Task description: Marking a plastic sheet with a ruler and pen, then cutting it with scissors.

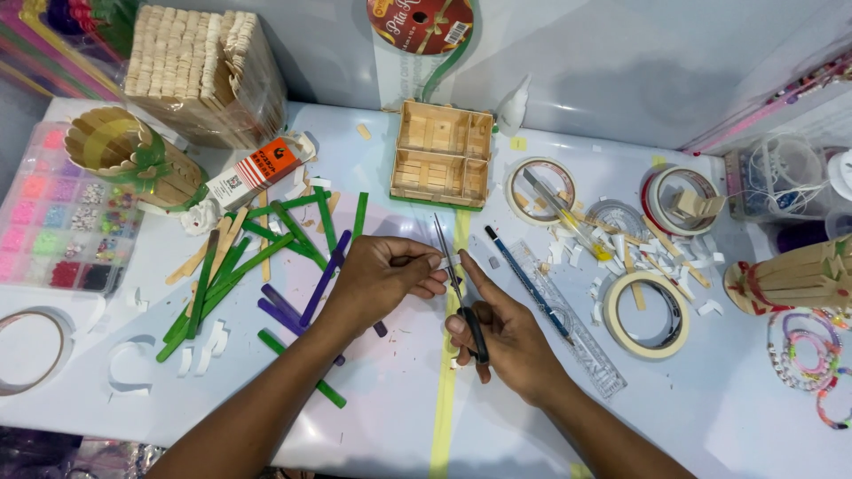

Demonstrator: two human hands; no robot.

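Scissors (457, 284) are the working tool at this moment, held in the right hand (501, 333) over the middle of the white surface (399, 408). The fingers are closed around the dark handles near the palm, and the slim blades run up and away toward the left hand (382, 270). The left hand is curled shut, fingertips pinched together close beside the blades; what it pinches is too small to identify. The two hands sit near each other but do not touch.

Step in hand, as judged: a cut on a small piece presented to the blades. Whether the blades are parted or closed cannot be told.

Surrounding items:
- A long strip of yellow tape (448, 417) runs down the surface under the hands.
- Green and purple craft sticks (266, 257) lie scattered to the left.
- A small wooden stick box (441, 155) stands beyond the hands.
- A clear ruler (572, 324) and a dark pencil (524, 279) lie to the right, next to tape rolls (643, 315).

Next move, as judged: requires a steady pinch on the small piece, blades aligned square to it, and fingertips kept clear of the cutting edge.
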